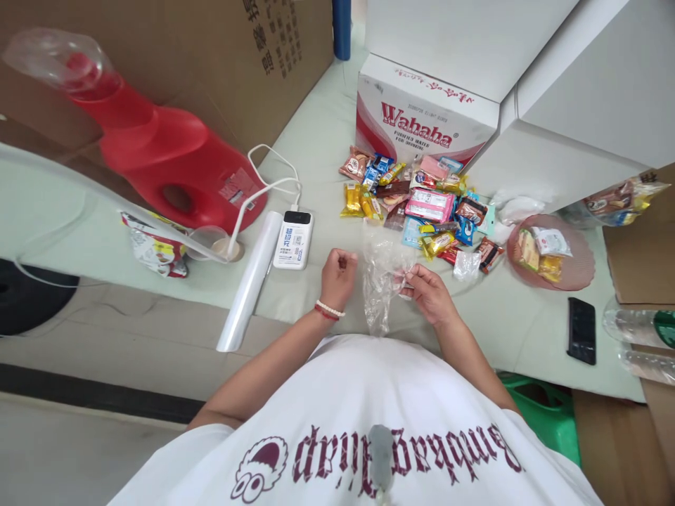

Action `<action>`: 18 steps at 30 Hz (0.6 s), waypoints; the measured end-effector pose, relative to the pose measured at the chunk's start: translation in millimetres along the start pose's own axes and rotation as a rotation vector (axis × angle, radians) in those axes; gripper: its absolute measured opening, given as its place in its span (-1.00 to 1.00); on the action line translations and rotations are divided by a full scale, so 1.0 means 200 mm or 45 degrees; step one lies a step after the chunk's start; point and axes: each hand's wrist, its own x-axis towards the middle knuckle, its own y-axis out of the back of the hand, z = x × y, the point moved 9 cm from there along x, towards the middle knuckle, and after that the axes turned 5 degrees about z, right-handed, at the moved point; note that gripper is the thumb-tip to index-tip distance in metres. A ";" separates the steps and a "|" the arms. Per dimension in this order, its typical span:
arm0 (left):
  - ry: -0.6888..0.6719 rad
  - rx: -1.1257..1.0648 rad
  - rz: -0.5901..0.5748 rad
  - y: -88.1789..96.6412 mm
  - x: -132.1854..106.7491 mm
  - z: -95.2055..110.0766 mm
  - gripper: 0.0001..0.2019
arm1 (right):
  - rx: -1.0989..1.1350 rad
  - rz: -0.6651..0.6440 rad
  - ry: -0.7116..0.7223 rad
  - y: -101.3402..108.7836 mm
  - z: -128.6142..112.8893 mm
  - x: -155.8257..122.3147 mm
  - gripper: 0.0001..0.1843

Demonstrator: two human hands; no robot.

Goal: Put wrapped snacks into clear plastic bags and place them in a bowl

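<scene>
A clear plastic bag (384, 277) hangs over the near edge of the table, pinched along its right side by my right hand (428, 292). Left of the bag, apart from it, my left hand (338, 280) is closed with curled fingers; whether anything tiny is inside cannot be made out. Beyond both hands lies a loose pile of wrapped snacks (429, 205) in pink, yellow, blue and brown packets. A small whitish packet (467, 266) lies just past my right fingertips.
At left are a white power bank (293, 240) with a cable, a roll of clear film (249, 281) and a red jug (182, 161). A Wahaha carton (422, 116) stands behind the snacks. To the right are a pink bowl (583, 263) holding several packets and a black phone (581, 330).
</scene>
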 end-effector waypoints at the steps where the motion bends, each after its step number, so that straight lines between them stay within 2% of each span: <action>1: -0.067 0.055 -0.009 0.00 -0.02 0.03 -0.70 | 0.015 -0.008 0.002 -0.01 0.00 0.00 -0.60; 3: -0.127 0.141 -0.133 -0.06 -0.06 0.05 -0.69 | 0.024 -0.043 0.018 -0.05 -0.01 0.00 -0.61; 6: -0.093 0.188 -0.266 -0.14 -0.09 0.03 -0.72 | -0.012 -0.082 0.041 -0.10 -0.03 0.00 -0.61; 8: -0.004 0.082 -0.315 -0.17 -0.09 0.00 -0.71 | -0.045 -0.065 0.069 -0.10 -0.05 0.00 -0.61; 11: 0.205 -0.181 -0.437 -0.19 -0.07 -0.06 -0.64 | -0.088 0.022 0.106 -0.04 -0.08 0.00 -0.64; 14: 0.355 -0.323 -0.500 -0.15 -0.06 -0.09 -0.56 | -0.116 0.075 0.114 0.05 -0.11 0.00 -0.71; 18: 0.448 -0.447 -0.438 -0.05 -0.03 -0.10 -0.54 | -0.099 0.135 0.136 0.16 -0.13 -0.01 -0.74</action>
